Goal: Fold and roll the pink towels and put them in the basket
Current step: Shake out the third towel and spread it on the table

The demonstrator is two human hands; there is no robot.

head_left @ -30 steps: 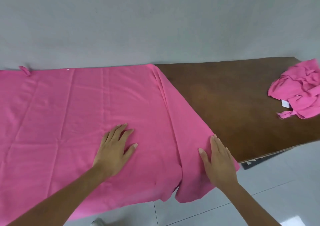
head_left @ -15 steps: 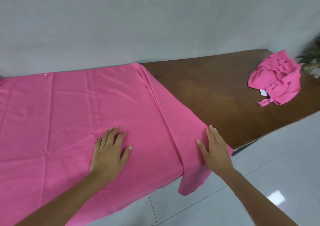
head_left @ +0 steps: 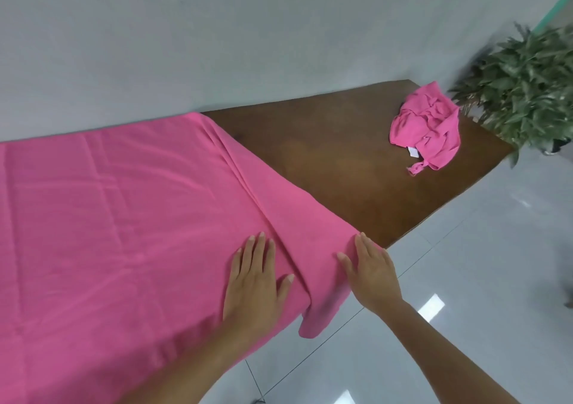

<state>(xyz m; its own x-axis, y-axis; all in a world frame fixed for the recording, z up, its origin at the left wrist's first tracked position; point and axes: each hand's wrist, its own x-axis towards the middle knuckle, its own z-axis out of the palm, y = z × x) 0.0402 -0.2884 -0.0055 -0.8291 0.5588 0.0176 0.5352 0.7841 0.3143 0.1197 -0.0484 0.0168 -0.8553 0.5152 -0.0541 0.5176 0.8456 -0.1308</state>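
**Flattening cloth at the near edge of the table (head_left: pixel 356 161)**

You are pressing your left hand (head_left: pixel 252 282) flat, fingers straight, on the spread pink towel (head_left: pixel 124 217) by the table's near edge. Your right hand (head_left: pixel 370 271) is lying open on the towel's folded side strip, gripping nothing, where 1 corner is hanging off that edge. The crumpled pink towel (head_left: pixel 426 127) is sitting at the table's far right end, and a potted plant (head_left: pixel 524 93) is standing just beyond it.
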